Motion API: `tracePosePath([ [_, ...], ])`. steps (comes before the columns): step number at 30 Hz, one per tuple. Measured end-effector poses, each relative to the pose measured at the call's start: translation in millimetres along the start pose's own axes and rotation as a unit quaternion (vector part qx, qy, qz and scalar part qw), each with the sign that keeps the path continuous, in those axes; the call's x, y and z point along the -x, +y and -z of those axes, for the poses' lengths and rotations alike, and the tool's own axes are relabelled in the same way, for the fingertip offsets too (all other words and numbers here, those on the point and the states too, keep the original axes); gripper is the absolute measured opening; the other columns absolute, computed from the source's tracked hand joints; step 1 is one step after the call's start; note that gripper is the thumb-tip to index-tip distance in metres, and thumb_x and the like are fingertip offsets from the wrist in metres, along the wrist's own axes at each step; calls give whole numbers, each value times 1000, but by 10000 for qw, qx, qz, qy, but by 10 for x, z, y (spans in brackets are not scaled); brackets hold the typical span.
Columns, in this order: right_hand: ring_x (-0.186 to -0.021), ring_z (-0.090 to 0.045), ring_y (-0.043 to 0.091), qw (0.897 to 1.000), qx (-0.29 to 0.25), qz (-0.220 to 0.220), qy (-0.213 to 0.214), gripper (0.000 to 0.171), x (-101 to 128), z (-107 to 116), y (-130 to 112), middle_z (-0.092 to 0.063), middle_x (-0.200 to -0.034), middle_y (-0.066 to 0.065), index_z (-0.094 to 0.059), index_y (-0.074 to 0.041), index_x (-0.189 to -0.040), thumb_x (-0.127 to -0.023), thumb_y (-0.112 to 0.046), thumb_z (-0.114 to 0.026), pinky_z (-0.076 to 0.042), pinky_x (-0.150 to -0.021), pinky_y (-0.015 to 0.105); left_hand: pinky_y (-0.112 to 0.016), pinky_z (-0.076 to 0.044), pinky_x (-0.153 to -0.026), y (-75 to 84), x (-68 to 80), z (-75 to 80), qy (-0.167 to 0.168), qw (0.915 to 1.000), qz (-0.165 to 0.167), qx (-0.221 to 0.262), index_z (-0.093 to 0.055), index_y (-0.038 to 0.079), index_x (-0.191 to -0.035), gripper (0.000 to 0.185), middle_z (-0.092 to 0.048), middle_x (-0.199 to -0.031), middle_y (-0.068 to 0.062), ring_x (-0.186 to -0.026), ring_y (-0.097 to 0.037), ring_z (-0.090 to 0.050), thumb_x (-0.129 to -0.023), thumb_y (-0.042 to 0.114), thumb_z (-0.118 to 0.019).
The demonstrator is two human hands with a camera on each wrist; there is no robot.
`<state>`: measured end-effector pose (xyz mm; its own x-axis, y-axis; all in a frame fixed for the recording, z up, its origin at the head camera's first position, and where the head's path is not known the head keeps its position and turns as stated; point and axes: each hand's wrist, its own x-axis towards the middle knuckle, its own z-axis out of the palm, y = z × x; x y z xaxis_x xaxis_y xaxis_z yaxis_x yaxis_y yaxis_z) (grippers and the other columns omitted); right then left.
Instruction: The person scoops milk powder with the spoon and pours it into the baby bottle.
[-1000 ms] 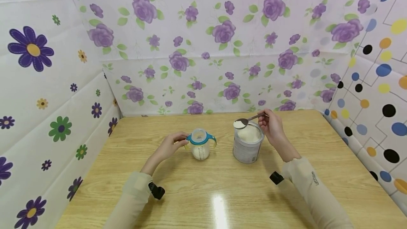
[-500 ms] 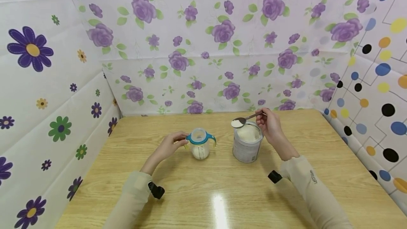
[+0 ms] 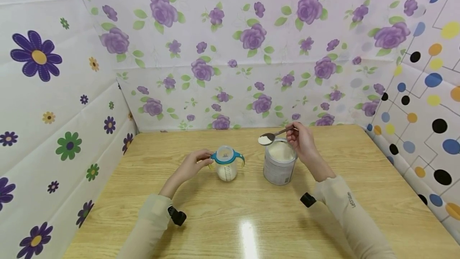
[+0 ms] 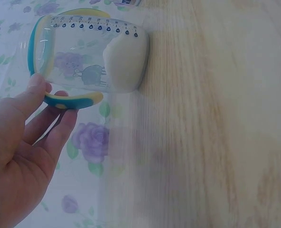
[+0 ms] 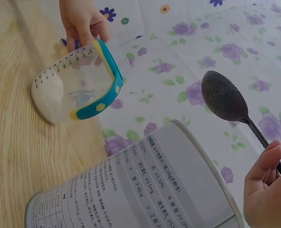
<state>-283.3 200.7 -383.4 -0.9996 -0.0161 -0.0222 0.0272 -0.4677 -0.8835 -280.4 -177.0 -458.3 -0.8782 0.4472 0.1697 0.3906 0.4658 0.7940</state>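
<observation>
My left hand [image 3: 192, 167] pinches one blue-and-yellow handle [image 4: 74, 101] of a clear baby bottle [image 3: 227, 172] standing on the table. White powder [image 4: 127, 61] fills the bottle's lower part, and its wide mouth is uncapped inside a blue collar. My right hand [image 3: 304, 144] grips the handle of a dark spoon [image 5: 223, 96], whose bowl carries a heap of white powder [image 3: 265, 140]. The spoon is over the near-left rim area of an open milk powder tin [image 3: 277, 171], its bowl out past the rim toward the bottle. Pale powder [image 3: 282, 152] shows inside the tin.
Bottle and tin stand a short way apart on a wooden table [image 3: 215, 219]. Behind it hangs a purple-rose sheet [image 3: 230, 51], with patterned sheets at both sides. Each wrist wears a black camera, such as the left one [image 3: 177, 215].
My right hand has moved slightly left with the loaded spoon, carrying its bowl from above the tin's left rim toward the bottle. My left hand keeps its hold on the bottle handle.
</observation>
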Motion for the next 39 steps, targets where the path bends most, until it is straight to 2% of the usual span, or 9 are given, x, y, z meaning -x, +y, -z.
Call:
tracePosePath([
  [14,-48,-50,6,9999,-114,-67,-65,42,20,-108,4,-56,-60,-2,-65,-7,-77,-105,-15,-34,-41,-43,13,-43,-55,-91,22,4,15,-28,10000,-83,21,-66,15,-118,23,-68,-116,-9,-110,-28,-64,-97,21,-58],
  [25,-47,-51,5,9999,-34,-134,-82,41,5,-154,55,-56,-59,-2,-64,-7,-76,-104,-14,-35,-42,-43,12,-46,-54,-93,61,23,2,-34,9999,94,84,-65,12,-119,23,-68,-117,-12,-111,-30,-63,-98,18,-57],
  [26,-47,-51,5,9999,-17,-130,-85,41,5,-162,57,-56,-59,-2,-64,-7,-76,-104,-14,-35,-42,-43,12,-45,-54,-93,9,9,-3,-29,9999,103,81,-66,15,-119,23,-68,-117,-10,-111,-28,-64,-98,20,-58],
  [29,-48,-51,6,9999,46,-119,-104,41,-1,-183,68,-56,-59,-2,-64,-8,-76,-104,-14,-35,-42,-43,12,-43,-54,-93,8,8,4,-40,9998,158,77,-66,18,-117,22,-68,-116,-7,-111,-26,-64,-98,22,-58],
  [36,-47,-51,4,9999,56,-59,-98,43,-13,-247,96,-56,-58,-4,-65,-9,-73,-104,-16,-36,-42,-43,12,-42,-55,-91,14,15,9,-37,9999,68,84,-66,15,-119,23,-68,-116,-9,-110,-28,-64,-98,22,-58],
  [39,-47,-51,4,9999,72,-74,-94,44,-24,-265,111,-56,-57,-4,-65,-9,-73,-105,-17,-36,-42,-42,12,-41,-55,-91,18,11,8,-31,9998,139,111,-66,17,-118,22,-68,-116,-8,-111,-26,-64,-98,21,-58],
])
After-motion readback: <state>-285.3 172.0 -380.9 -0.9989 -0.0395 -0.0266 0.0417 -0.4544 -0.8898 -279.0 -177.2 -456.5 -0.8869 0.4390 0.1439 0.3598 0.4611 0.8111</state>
